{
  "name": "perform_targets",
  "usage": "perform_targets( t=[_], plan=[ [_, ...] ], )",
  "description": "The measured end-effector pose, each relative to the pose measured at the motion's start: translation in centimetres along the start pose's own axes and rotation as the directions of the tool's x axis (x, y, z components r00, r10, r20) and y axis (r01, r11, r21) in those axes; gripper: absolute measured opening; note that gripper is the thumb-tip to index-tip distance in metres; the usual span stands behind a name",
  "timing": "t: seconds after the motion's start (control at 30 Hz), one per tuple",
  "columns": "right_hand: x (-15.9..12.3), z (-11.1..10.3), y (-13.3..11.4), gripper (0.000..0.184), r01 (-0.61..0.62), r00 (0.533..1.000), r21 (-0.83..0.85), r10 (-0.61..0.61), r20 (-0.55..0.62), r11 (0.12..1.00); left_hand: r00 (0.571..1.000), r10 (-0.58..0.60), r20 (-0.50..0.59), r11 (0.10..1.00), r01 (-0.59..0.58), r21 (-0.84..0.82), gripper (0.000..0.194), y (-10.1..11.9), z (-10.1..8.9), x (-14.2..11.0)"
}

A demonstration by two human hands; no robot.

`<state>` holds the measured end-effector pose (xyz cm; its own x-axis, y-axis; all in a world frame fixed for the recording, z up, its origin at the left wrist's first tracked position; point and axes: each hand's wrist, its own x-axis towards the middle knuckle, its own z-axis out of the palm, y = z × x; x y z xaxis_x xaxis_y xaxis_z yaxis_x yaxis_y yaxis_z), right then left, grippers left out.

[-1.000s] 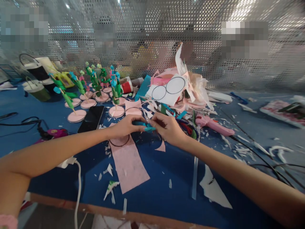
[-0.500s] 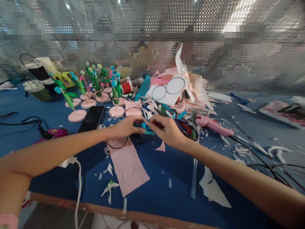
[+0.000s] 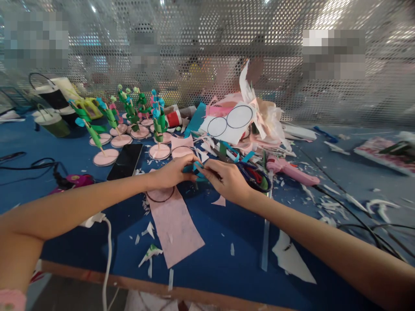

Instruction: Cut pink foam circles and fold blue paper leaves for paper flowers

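Between my two hands is a strip of blue paper (image 3: 198, 169), bent and partly covered by fingers. My left hand (image 3: 177, 172) pinches its left side. With thumb and fingertips together, my right hand (image 3: 227, 178) grips the strip's right end. Under my left wrist lies a pink sheet (image 3: 175, 229) with a dark drawn circle, flat on the blue table. Beyond my left hand stand several paper flowers (image 3: 158, 125) on pink round bases, with green stems and blue tips. A small pink scrap (image 3: 219, 201) lies just below my right hand.
A black phone (image 3: 126, 161) lies left of my hands. To the right rests a pink glue gun (image 3: 292, 170) with its cable. A heap of paper scraps (image 3: 233, 123) rises at the back, before a perforated metal screen (image 3: 207, 26). Lidded cups (image 3: 52, 123) stand far left.
My fingers have shifted slightly around the blue strip, turning and bending it between them. Both hands stay in nearly the same place; nothing else has visibly moved.
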<state>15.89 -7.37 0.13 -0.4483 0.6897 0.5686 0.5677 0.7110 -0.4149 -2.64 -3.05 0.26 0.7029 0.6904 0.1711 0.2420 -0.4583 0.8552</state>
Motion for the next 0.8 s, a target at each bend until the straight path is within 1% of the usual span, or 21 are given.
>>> perform_targets(
  t=[0.1,0.17,0.33,0.43,0.53,0.6,0.63,0.73,0.8],
  plan=[
    [-0.17,0.18,0.06,0.025,0.002,1.000,-0.015,-0.002,0.027,1.000,0.999,-0.044,0.016,0.994,0.042,0.100,0.022,0.25,-0.09,-0.25],
    [-0.24,0.27,0.03,0.025,0.008,1.000,-0.023,-0.008,0.021,1.000,0.997,-0.076,0.009,0.986,0.074,0.149,0.021,0.54,-0.15,-0.35],
    [-0.25,0.40,-0.09,0.024,-0.003,0.998,0.001,0.003,-0.067,1.000,0.981,-0.181,-0.065,0.967,0.190,0.172,0.027,0.85,-0.19,-0.21],
    [-0.21,0.40,0.02,0.024,-0.021,0.991,0.022,0.023,-0.134,1.000,0.970,-0.224,-0.097,0.960,0.237,0.148,0.034,0.59,-0.28,0.03],
    [-0.16,0.39,0.18,0.022,-0.041,0.988,0.047,0.048,-0.149,0.998,0.975,-0.204,-0.087,0.975,0.210,0.076,0.044,0.34,-0.39,0.17],
    [-0.12,0.43,0.27,0.024,-0.076,0.986,0.068,0.085,-0.145,0.995,0.984,-0.164,-0.075,0.986,0.166,0.010,0.049,0.31,-0.40,0.19],
    [-0.11,0.46,0.31,0.024,-0.095,0.984,0.076,0.105,-0.140,0.993,0.986,-0.146,-0.077,0.989,0.145,-0.022,0.049,0.35,-0.37,0.20],
    [-0.07,0.53,0.40,0.023,-0.133,0.984,0.093,0.143,-0.110,0.987,0.989,-0.118,-0.087,0.987,0.108,-0.118,0.040,0.59,-0.27,0.23],
    [-0.02,0.53,0.42,0.024,-0.156,0.980,0.120,0.169,-0.108,0.980,0.990,-0.097,-0.101,0.987,0.082,-0.142,0.041,0.70,-0.25,0.25]
  ],
)
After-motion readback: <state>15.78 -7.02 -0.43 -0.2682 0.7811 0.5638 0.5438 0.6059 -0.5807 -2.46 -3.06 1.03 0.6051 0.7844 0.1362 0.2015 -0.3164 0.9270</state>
